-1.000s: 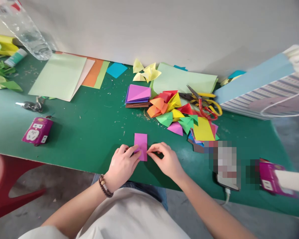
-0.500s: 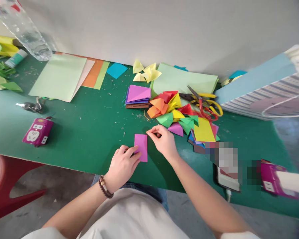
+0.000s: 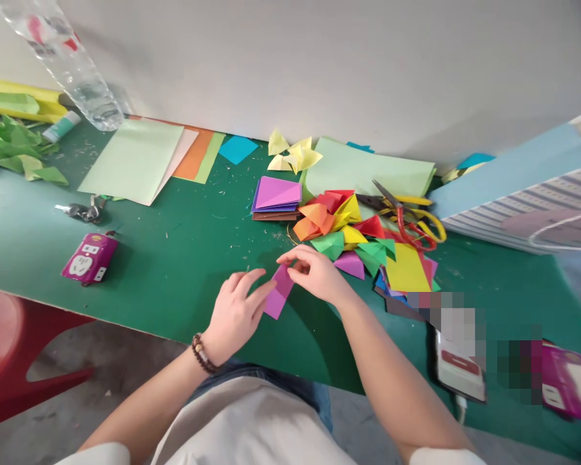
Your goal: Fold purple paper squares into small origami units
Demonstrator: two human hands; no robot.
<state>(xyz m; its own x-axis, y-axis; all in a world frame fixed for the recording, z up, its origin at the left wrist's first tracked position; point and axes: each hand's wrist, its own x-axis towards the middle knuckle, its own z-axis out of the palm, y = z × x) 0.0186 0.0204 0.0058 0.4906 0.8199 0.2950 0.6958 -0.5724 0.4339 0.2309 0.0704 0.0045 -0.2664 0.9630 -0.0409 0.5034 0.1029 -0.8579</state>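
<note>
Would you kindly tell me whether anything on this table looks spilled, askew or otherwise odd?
Only small pale scraps stand out: they litter the green table left of the paper stack, beyond the left hand, looking like untidy leftovers. The purple paper shows no evident damage.

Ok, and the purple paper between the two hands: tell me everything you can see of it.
The purple paper rectangle is narrow, plain and matte, with straight edges. It lies aslant over the green table, its far end angled rightward. The right hand has thumb and fingers at that far end, partly covering it; the left hand reaches its left side. Whether it is lifted or how many layers it has, I cannot tell.
</note>
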